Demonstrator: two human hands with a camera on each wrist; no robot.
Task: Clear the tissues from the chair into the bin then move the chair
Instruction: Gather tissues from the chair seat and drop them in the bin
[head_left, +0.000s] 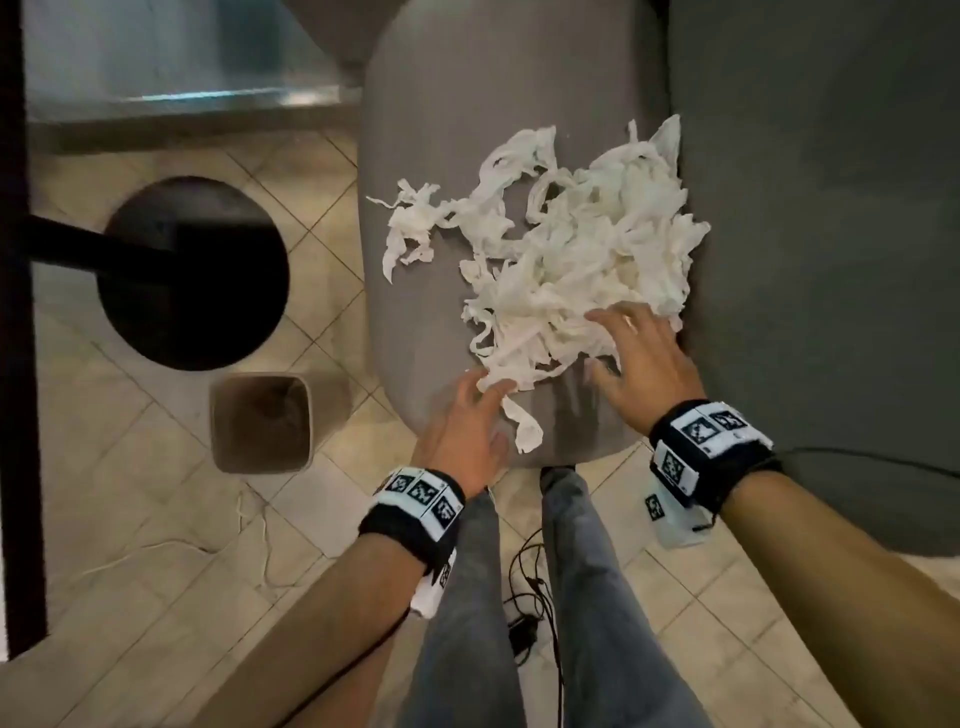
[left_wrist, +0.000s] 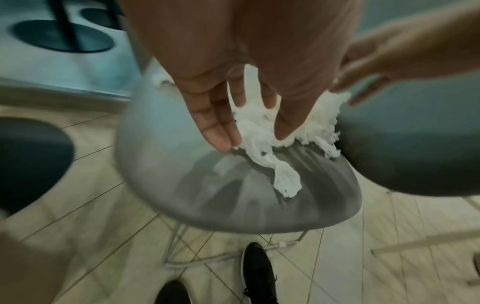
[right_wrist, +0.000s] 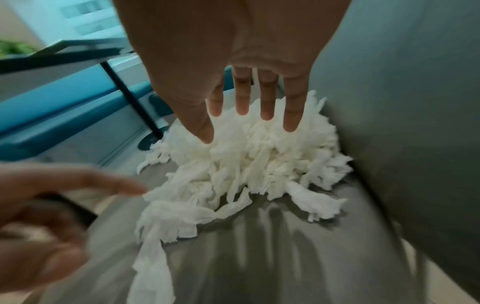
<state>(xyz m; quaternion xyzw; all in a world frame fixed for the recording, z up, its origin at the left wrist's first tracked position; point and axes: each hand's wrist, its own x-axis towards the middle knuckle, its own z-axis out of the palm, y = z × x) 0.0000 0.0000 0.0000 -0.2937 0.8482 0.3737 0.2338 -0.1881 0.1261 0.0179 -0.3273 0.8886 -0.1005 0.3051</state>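
A heap of torn white tissues (head_left: 561, 249) (left_wrist: 262, 127) (right_wrist: 246, 164) lies on the grey seat of the chair (head_left: 415, 130) (left_wrist: 161, 174) (right_wrist: 272, 246). My left hand (head_left: 470, 410) (left_wrist: 249, 131) is at the heap's near left edge, fingers straight, tips touching the strips. My right hand (head_left: 634, 348) (right_wrist: 249, 123) hovers spread over the heap's near right side, fingers straight, holding nothing. A beige square bin (head_left: 262, 421) stands open on the floor to the left of the chair.
A black round table base (head_left: 202, 275) with its post sits left of the chair. A dark grey seat back (head_left: 831, 208) rises on the right. Cables (head_left: 530, 597) and a white cord (head_left: 249, 545) lie on the tiled floor by my legs and shoes (left_wrist: 257, 267).
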